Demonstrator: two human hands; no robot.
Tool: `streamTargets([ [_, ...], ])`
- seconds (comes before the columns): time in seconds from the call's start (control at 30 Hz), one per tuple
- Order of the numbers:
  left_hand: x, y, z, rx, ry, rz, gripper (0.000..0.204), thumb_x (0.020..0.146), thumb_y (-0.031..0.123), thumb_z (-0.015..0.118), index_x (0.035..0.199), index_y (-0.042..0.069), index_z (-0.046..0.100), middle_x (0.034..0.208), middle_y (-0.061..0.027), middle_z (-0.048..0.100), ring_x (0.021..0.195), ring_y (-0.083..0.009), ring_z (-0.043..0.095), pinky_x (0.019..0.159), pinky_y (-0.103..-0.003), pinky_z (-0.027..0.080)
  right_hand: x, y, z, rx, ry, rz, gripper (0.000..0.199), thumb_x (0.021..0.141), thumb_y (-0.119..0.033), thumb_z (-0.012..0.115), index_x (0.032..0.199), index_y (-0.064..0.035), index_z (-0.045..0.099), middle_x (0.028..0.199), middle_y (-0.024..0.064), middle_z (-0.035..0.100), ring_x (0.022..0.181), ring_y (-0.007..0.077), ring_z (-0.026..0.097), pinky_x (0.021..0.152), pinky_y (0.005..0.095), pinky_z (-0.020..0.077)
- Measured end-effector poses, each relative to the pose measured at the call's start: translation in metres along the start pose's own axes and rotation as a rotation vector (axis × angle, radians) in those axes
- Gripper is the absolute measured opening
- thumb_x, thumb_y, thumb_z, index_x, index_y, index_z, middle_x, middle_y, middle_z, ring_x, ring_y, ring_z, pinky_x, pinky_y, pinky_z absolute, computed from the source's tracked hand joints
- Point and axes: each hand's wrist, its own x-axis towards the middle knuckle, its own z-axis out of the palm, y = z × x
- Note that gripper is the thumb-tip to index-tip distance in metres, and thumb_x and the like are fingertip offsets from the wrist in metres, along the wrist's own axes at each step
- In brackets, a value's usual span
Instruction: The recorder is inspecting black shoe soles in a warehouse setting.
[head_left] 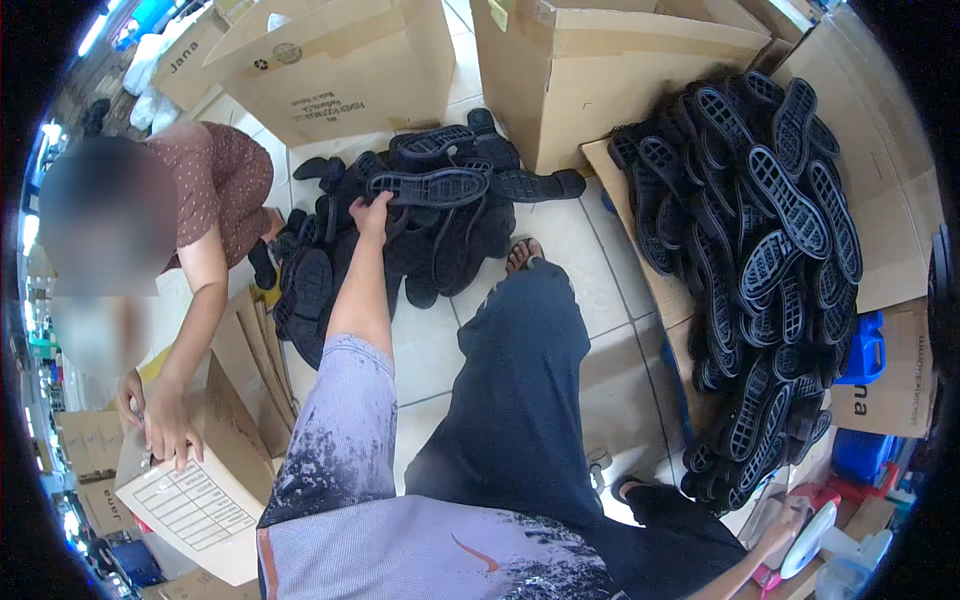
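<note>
My left hand reaches forward and grips the end of a black shoe sole, its ribbed face turned up. Under and around it lies a loose heap of black soles on the tiled floor. At the lower right my right hand is beside a pink-and-white device with a round white disc; its fingers are too small and blurred to make out, and whether it holds anything does not show.
A large pile of black soles rests on cardboard at the right. Open cartons stand at the far side. On the left a co-worker bends with both hands at a labelled carton. A blue jug stands beyond the right pile.
</note>
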Motion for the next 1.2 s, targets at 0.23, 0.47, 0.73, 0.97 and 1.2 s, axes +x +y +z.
streamTargets([
  [0.23, 0.016, 0.016, -0.003, 0.047, -0.110, -0.166, 0.087, 0.068, 0.039, 0.077, 0.137, 0.011, 0.032, 0.128, -0.0103, 0.044, 0.114, -0.0267, 0.043, 0.095, -0.046, 0.036, -0.015, -0.005, -0.065, 0.122, 0.575, 0.282, 0.046, 0.089, -0.026, 0.055, 0.127, -0.0022, 0.043, 0.115, 0.0172, 0.054, 0.102, 0.0312, 0.055, 0.084, 0.0455, 0.0437],
  [0.47, -0.056, 0.035, -0.014, -0.016, -0.702, -0.391, 0.021, 0.071, 0.023, 0.067, 0.081, 0.011, 0.054, 0.076, -0.0041, 0.053, 0.070, -0.0166, 0.053, 0.070, -0.033, 0.052, 0.008, -0.091, -0.071, 0.563, 0.467, 0.464, 0.043, 0.090, -0.023, 0.054, 0.125, -0.0011, 0.044, 0.123, 0.0157, 0.049, 0.108, 0.0285, 0.051, 0.093, 0.0422, 0.0393],
  [0.73, -0.253, 0.105, -0.029, -0.617, -0.948, -0.231, 0.014, 0.076, 0.021, 0.054, 0.069, 0.008, 0.053, 0.073, -0.0065, 0.060, 0.068, -0.0196, 0.059, 0.070, -0.039, 0.053, 0.006, -0.313, -0.067, 1.131, -0.041, 0.128, 0.025, 0.092, -0.011, 0.051, 0.114, -0.0006, 0.058, 0.090, 0.0068, 0.061, 0.084, 0.0129, 0.057, 0.082, 0.0271, 0.0455],
  [0.97, -0.437, 0.094, -0.063, -0.180, -1.285, 0.743, 0.091, 0.060, 0.015, 0.078, 0.134, -0.003, 0.028, 0.130, -0.0143, 0.041, 0.118, -0.0230, 0.043, 0.101, -0.035, 0.032, 0.034, -0.454, -0.125, 2.063, -0.898, 0.418, 0.059, 0.093, -0.048, 0.040, 0.136, -0.0083, 0.033, 0.111, 0.0149, 0.057, 0.100, 0.0224, 0.055, 0.088, 0.0384, 0.0438],
  [1.2, -0.507, 0.049, -0.076, 0.058, -1.513, 0.884, 0.088, 0.059, 0.019, 0.080, 0.129, -0.002, 0.030, 0.120, -0.0126, 0.043, 0.108, -0.0212, 0.047, 0.094, -0.033, 0.037, 0.020, -0.434, -0.112, 2.369, -1.028, 0.591, 0.049, 0.095, -0.046, 0.037, 0.125, -0.0091, 0.046, 0.084, 0.0099, 0.059, 0.073, 0.0238, 0.061, 0.075, 0.0357, 0.0491],
])
